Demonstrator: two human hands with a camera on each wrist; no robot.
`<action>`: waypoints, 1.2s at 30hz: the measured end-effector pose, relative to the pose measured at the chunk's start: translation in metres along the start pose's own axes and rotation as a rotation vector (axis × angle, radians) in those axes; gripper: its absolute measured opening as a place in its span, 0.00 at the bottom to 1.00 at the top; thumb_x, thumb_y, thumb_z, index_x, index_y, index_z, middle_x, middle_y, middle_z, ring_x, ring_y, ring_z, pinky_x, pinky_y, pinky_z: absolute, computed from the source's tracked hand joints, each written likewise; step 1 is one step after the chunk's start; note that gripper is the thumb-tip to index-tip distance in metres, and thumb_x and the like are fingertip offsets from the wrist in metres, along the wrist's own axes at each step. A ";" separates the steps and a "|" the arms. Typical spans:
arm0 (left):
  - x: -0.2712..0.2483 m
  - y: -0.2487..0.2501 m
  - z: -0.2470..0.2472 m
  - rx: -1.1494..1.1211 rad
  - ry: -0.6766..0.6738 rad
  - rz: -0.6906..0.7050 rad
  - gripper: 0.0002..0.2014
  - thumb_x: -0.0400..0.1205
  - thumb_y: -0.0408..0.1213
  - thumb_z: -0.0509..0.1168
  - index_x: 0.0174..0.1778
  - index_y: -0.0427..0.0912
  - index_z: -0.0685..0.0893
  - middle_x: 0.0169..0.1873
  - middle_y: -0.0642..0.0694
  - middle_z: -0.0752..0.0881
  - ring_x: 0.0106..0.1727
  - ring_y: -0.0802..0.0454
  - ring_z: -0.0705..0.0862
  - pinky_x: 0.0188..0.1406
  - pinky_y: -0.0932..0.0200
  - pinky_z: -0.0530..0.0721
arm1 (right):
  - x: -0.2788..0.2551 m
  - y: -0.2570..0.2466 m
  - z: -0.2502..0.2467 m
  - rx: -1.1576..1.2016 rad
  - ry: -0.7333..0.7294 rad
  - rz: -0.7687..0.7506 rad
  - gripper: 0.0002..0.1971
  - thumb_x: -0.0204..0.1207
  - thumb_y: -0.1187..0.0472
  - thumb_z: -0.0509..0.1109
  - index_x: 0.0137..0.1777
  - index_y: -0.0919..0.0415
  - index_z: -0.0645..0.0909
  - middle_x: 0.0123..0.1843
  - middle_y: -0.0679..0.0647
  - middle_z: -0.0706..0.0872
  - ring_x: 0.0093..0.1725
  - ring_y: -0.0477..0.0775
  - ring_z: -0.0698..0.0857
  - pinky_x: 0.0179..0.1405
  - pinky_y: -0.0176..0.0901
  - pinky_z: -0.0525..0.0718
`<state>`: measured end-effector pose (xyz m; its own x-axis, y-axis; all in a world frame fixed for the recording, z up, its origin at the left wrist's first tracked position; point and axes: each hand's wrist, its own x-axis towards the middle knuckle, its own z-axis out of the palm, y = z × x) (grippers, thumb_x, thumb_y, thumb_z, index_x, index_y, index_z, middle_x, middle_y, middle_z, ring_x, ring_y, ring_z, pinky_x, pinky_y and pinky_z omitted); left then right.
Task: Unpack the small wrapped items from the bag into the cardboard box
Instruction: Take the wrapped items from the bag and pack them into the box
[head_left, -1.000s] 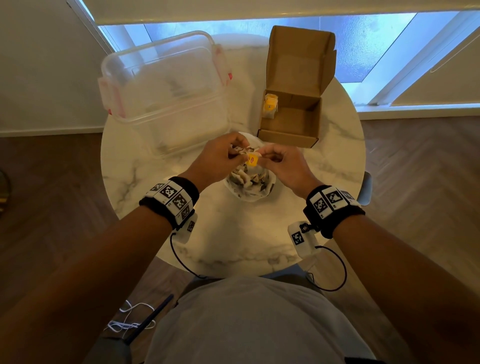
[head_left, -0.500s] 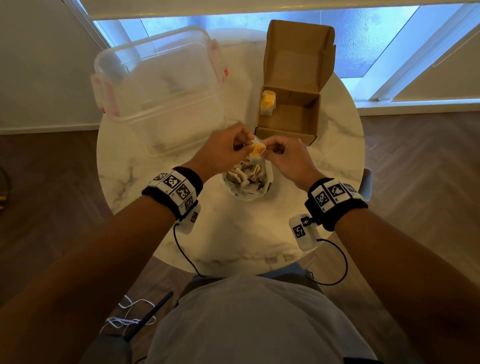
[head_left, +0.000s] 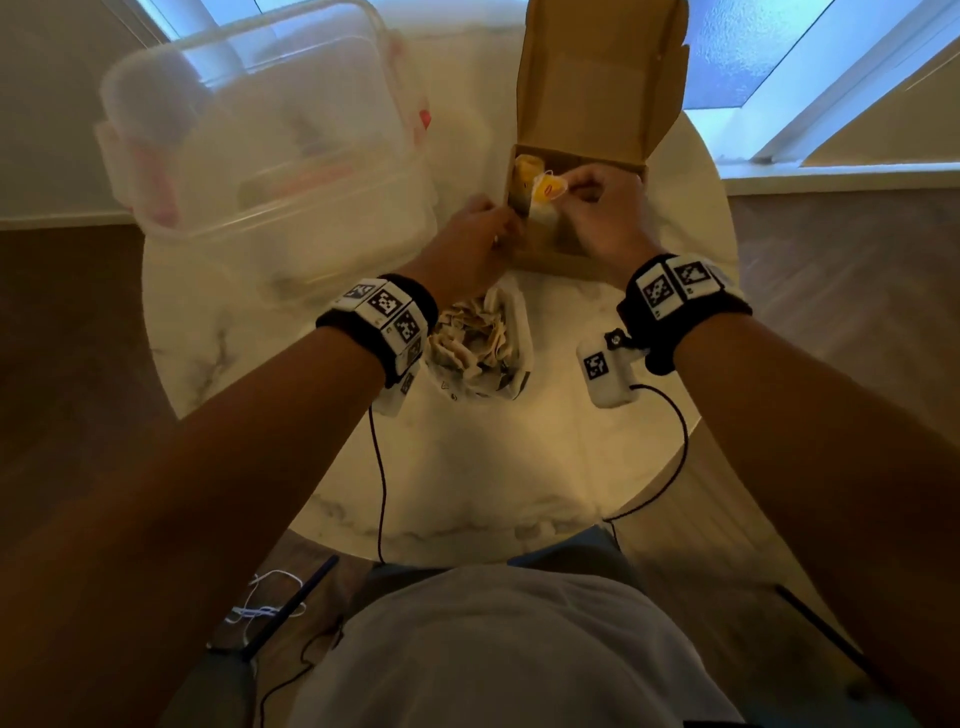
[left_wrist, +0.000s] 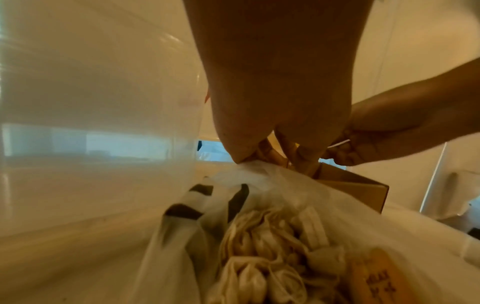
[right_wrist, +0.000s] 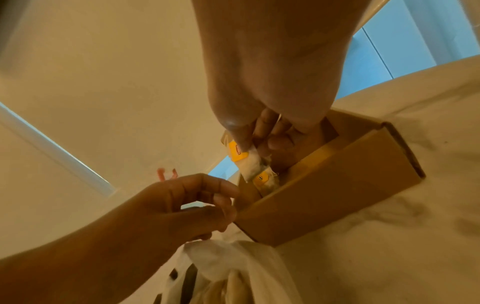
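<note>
Pinching a small white wrapped item with yellow tag (right_wrist: 248, 162) over the open brown cardboard box (head_left: 566, 249) at upper centre, right hand (head_left: 602, 218), left hand (head_left: 462, 244) fingers loosely curled, holding nothing, beside it, white plastic bag (head_left: 483, 348) of items below on the round marble table (head_left: 467, 467).

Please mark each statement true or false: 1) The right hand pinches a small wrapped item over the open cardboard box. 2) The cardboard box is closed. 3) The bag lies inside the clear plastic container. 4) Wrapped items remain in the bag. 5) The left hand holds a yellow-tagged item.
1) True: the right hand pinches a small wrapped item over the cardboard box.
2) False: its lid stands open.
3) False: the bag lies on the table, near the clear plastic container.
4) True: many are visible inside.
5) False: the left hand is at the box's near corner; no yellow-tagged item shows in it.
</note>
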<state>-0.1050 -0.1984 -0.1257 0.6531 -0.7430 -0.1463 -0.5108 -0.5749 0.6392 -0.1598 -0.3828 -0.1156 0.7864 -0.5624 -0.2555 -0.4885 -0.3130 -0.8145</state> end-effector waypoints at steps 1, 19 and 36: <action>0.002 -0.001 0.003 0.004 -0.002 -0.002 0.10 0.84 0.33 0.66 0.60 0.42 0.85 0.60 0.43 0.76 0.54 0.50 0.79 0.51 0.72 0.75 | 0.008 0.002 0.005 -0.027 -0.019 0.009 0.07 0.74 0.48 0.79 0.50 0.46 0.89 0.47 0.40 0.89 0.45 0.36 0.85 0.41 0.29 0.84; 0.004 -0.011 0.015 -0.036 0.095 0.063 0.08 0.83 0.33 0.68 0.55 0.40 0.90 0.53 0.40 0.80 0.46 0.48 0.82 0.49 0.56 0.85 | 0.044 0.024 0.035 -0.153 -0.077 -0.040 0.10 0.70 0.62 0.78 0.50 0.56 0.85 0.47 0.46 0.87 0.45 0.41 0.85 0.41 0.18 0.79; -0.011 -0.003 0.004 -0.037 0.178 0.112 0.11 0.83 0.36 0.67 0.60 0.43 0.86 0.55 0.44 0.80 0.52 0.51 0.80 0.54 0.59 0.82 | 0.028 0.016 0.022 -0.319 -0.074 -0.275 0.04 0.74 0.59 0.75 0.48 0.53 0.87 0.48 0.47 0.88 0.46 0.43 0.85 0.49 0.36 0.85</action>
<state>-0.1132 -0.1896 -0.1294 0.6832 -0.7276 0.0612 -0.5675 -0.4764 0.6715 -0.1373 -0.3863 -0.1474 0.9230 -0.3723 -0.0978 -0.3405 -0.6710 -0.6587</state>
